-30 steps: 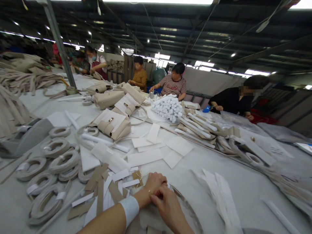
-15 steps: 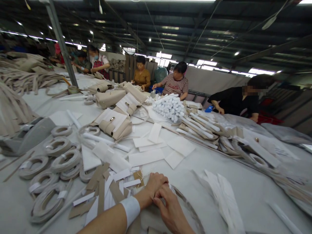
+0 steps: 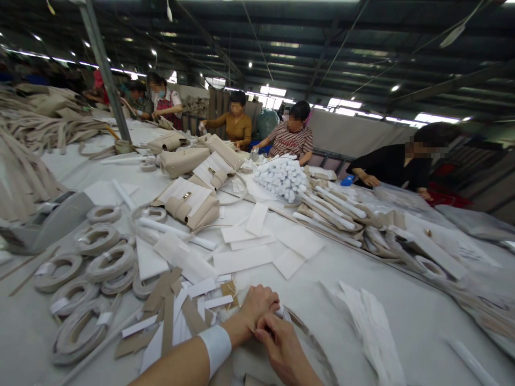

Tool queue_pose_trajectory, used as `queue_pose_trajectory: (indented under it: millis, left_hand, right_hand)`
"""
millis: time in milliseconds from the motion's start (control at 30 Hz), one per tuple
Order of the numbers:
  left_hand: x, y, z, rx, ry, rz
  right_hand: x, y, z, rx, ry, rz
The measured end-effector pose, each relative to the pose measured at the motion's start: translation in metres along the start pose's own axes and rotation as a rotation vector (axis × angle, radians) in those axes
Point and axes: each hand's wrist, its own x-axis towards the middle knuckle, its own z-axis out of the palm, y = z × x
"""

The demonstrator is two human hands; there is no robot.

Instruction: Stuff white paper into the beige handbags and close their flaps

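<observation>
My left hand (image 3: 257, 304) is closed in a fist at the near edge of the table; what it grips is hidden. A white band wraps that forearm. My right hand (image 3: 284, 348) lies against the left one, fingers curled and pinching at something small and white between them. A thin grey strap (image 3: 311, 343) curves away from under both hands. Brown card strips and white paper slips (image 3: 177, 313) lie just left of my hands.
Coiled beige straps (image 3: 98, 257) fill the left side. Beige handbags (image 3: 193, 206) and white paper sheets (image 3: 241, 258) sit mid-table, with a bundle of white rolls (image 3: 281, 177) behind. White paper (image 3: 370, 321) lies right. Several people work along the far side.
My hands stay together in the same spot; the right fingers have shifted slightly against the left fist. The camera has tilted a little upward.
</observation>
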Motion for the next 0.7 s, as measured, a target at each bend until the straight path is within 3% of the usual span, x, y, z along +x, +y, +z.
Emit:
queue_pose_trajectory:
  millis: [133, 333, 533, 700]
  left_hand:
    - [0.003, -0.004, 0.0, -0.054, 0.009, -0.02]
    - [0.009, -0.012, 0.0, -0.191, 0.008, -0.063]
    - [0.007, -0.007, -0.001, -0.242, 0.041, -0.112]
    - [0.006, -0.007, 0.0, -0.251, 0.051, -0.133]
  right_hand:
    - [0.002, -0.001, -0.001, 0.038, 0.024, -0.014]
    - [-0.004, 0.019, 0.001, 0.226, 0.338, 0.184]
    - [-0.019, 0.031, 0.029, 0.535, 0.251, 0.487]
    - [-0.012, 0.029, 0.048, 0.935, 0.289, 0.693]
